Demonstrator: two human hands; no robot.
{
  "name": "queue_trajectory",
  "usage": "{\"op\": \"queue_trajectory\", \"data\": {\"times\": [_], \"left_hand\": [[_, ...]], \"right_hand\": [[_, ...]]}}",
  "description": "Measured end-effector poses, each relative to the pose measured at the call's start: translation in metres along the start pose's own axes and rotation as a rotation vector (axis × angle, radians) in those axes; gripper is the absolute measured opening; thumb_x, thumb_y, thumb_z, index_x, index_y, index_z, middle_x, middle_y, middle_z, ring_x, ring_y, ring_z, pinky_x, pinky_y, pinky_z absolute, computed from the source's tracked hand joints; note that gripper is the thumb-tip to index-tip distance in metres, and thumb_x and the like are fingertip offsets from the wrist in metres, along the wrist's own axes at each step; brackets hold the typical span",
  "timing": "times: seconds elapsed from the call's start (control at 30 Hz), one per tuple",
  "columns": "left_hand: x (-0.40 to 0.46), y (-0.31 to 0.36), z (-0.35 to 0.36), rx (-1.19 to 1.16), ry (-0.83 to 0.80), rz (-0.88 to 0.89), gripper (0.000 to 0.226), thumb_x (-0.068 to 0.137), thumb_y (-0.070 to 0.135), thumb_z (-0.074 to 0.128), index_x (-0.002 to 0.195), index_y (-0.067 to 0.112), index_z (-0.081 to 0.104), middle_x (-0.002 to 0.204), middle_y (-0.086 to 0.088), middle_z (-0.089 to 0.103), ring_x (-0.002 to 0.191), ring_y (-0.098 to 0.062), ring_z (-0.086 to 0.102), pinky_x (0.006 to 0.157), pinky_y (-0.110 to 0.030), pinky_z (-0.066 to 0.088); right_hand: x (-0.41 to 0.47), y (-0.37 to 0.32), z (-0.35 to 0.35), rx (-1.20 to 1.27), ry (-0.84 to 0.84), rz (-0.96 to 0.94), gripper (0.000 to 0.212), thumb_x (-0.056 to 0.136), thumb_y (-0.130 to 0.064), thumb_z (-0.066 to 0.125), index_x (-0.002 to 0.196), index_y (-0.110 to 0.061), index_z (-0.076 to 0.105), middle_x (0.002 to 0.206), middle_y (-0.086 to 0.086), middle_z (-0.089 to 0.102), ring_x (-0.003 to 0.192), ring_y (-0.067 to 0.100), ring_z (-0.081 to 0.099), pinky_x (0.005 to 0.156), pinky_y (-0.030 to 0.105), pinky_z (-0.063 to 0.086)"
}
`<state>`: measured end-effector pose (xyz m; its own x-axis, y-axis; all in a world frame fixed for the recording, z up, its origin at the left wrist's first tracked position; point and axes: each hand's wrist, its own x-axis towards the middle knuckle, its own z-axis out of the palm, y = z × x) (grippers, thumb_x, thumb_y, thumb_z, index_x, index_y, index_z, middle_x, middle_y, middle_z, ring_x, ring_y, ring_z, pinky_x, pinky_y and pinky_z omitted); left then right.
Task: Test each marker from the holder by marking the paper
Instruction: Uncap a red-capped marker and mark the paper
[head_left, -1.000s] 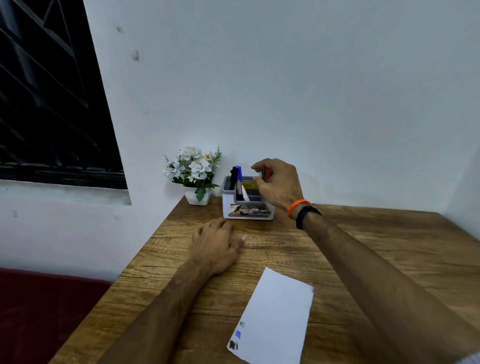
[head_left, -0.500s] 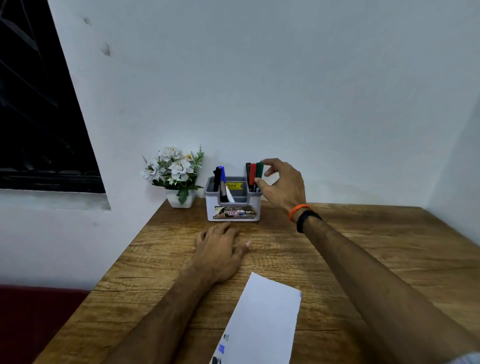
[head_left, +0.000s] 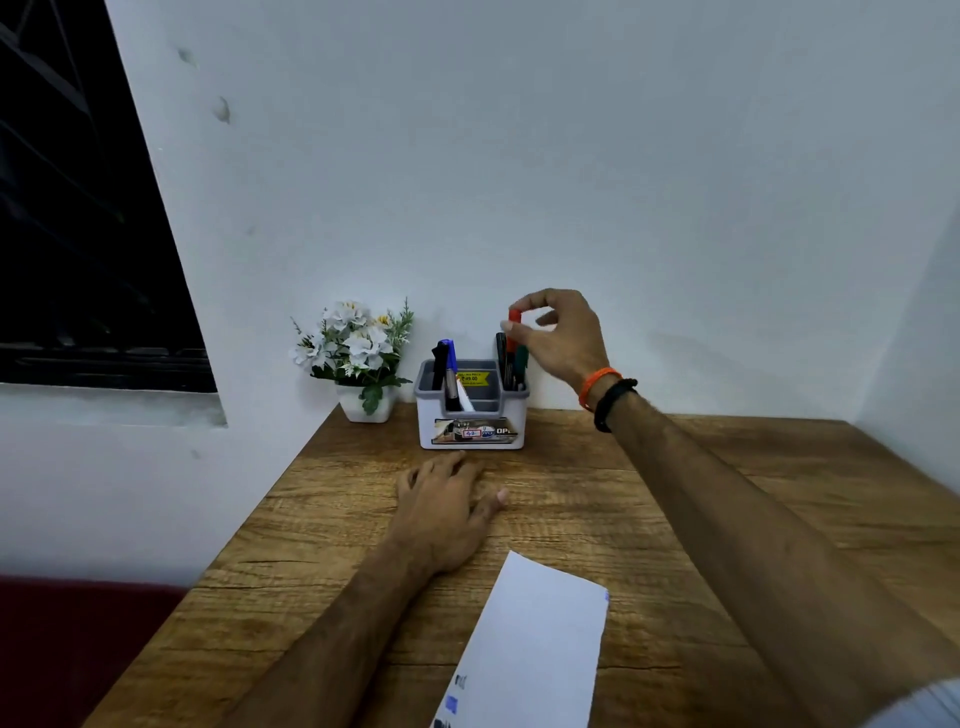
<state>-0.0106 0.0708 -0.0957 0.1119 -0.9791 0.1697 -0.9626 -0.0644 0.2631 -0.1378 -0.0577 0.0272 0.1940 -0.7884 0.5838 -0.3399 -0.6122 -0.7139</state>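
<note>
Passage and obstructions: the holder (head_left: 471, 415) is being flanked closely on its left by a flower pot (head_left: 363, 408). The wall is being met directly behind both. Open tabletop (head_left: 727, 493) is being left to the right. The front approach is being partly blocked by the left hand (head_left: 441, 509); paper (head_left: 530, 654) is being kept nearer.

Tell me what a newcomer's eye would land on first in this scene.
First, the right hand pinching the red marker and lifting it out of the right compartment of the holder at the table's far edge by the wall. Next, the white paper lying near the front edge with small marks at its near end, and the left hand resting flat on the wooden table. A pot of white flowers stands left of the holder.
</note>
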Motion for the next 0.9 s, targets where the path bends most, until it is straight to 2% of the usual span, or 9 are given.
{"op": "queue_trajectory", "data": {"times": [0.1, 0.2, 0.33, 0.4, 0.5, 0.57, 0.67, 0.8, 0.9], "left_hand": [[-0.001, 0.001, -0.002, -0.033, 0.004, -0.008, 0.059, 0.095, 0.060, 0.034, 0.144, 0.028, 0.038, 0.155, 0.002, 0.032, 0.143, -0.017, 0.025, 0.116, -0.046, 0.015], [-0.004, 0.004, -0.009, -0.243, 0.102, -0.005, 0.056, 0.094, 0.056, 0.046, 0.142, 0.027, 0.041, 0.148, 0.003, 0.043, 0.135, -0.016, 0.037, 0.114, -0.046, 0.028], [-0.017, 0.018, -0.038, -0.744, 0.311, 0.022, 0.055, 0.083, 0.046, 0.065, 0.131, 0.021, 0.054, 0.128, 0.007, 0.061, 0.115, -0.007, 0.057, 0.097, -0.036, 0.051], [-0.024, 0.026, -0.051, -0.946, 0.325, 0.056, 0.057, 0.074, 0.047, 0.071, 0.121, 0.018, 0.061, 0.112, 0.008, 0.069, 0.101, -0.004, 0.065, 0.087, -0.029, 0.056], [-0.031, 0.035, -0.060, -1.120, 0.250, 0.070, 0.041, 0.078, 0.027, 0.074, 0.114, 0.010, 0.064, 0.104, -0.003, 0.073, 0.095, -0.012, 0.068, 0.079, -0.022, 0.056], [-0.036, 0.040, -0.062, -1.174, 0.224, 0.070, 0.031, 0.082, 0.014, 0.072, 0.111, 0.008, 0.065, 0.097, -0.007, 0.074, 0.085, -0.009, 0.070, 0.069, -0.018, 0.055], [-0.040, 0.042, -0.063, -1.164, 0.231, 0.030, 0.038, 0.078, 0.006, 0.076, 0.112, 0.008, 0.062, 0.083, -0.002, 0.072, 0.069, -0.003, 0.069, 0.060, -0.019, 0.055], [-0.039, 0.039, -0.063, -1.194, 0.254, -0.048, 0.045, 0.075, 0.005, 0.078, 0.116, 0.008, 0.059, 0.075, 0.003, 0.072, 0.067, -0.005, 0.070, 0.052, -0.024, 0.056], [-0.039, 0.036, -0.064, -1.205, 0.294, -0.079, 0.050, 0.074, 0.009, 0.079, 0.119, 0.007, 0.057, 0.082, -0.002, 0.075, 0.072, -0.010, 0.072, 0.053, -0.025, 0.055]], "right_hand": [[0.000, -0.016, -0.012, 0.309, 0.086, -0.027, 0.015, 0.083, -0.012, 0.076, 0.094, -0.015, 0.068, 0.098, 0.005, 0.072, 0.093, 0.024, 0.068, 0.088, 0.039, 0.057], [-0.013, -0.031, -0.022, 0.467, 0.108, -0.030, 0.018, 0.084, -0.011, 0.075, 0.101, -0.010, 0.067, 0.091, 0.005, 0.072, 0.082, 0.011, 0.069, 0.072, 0.024, 0.056], [-0.044, -0.039, -0.030, 0.525, -0.031, 0.097, 0.017, 0.084, -0.015, 0.076, 0.100, -0.008, 0.070, 0.086, 0.001, 0.071, 0.071, -0.003, 0.066, 0.058, 0.014, 0.051], [-0.062, -0.037, -0.031, 0.521, -0.097, 0.136, 0.018, 0.084, -0.014, 0.076, 0.099, -0.006, 0.071, 0.083, 0.002, 0.070, 0.068, -0.003, 0.066, 0.055, 0.013, 0.049], [-0.084, -0.032, -0.028, 0.514, -0.146, 0.174, 0.017, 0.081, -0.012, 0.078, 0.096, -0.006, 0.072, 0.084, 0.008, 0.072, 0.069, 0.002, 0.067, 0.054, 0.015, 0.049], [-0.097, -0.030, -0.026, 0.497, -0.167, 0.182, 0.021, 0.080, -0.011, 0.079, 0.097, -0.003, 0.072, 0.088, 0.013, 0.073, 0.070, 0.004, 0.068, 0.056, 0.017, 0.050], [-0.110, -0.028, -0.024, 0.531, -0.194, 0.194, 0.024, 0.081, -0.010, 0.078, 0.101, 0.000, 0.071, 0.086, 0.010, 0.074, 0.070, 0.005, 0.070, 0.060, 0.018, 0.053], [-0.124, -0.018, -0.021, 0.470, -0.215, 0.220, 0.034, 0.083, -0.033, 0.076, 0.108, -0.012, 0.069, 0.093, 0.002, 0.076, 0.090, 0.010, 0.072, 0.079, 0.032, 0.058], [-0.135, -0.009, -0.024, 0.387, -0.332, 0.223, 0.040, 0.082, -0.032, 0.076, 0.115, -0.013, 0.062, 0.090, -0.006, 0.072, 0.088, 0.007, 0.068, 0.069, 0.022, 0.052]]}}
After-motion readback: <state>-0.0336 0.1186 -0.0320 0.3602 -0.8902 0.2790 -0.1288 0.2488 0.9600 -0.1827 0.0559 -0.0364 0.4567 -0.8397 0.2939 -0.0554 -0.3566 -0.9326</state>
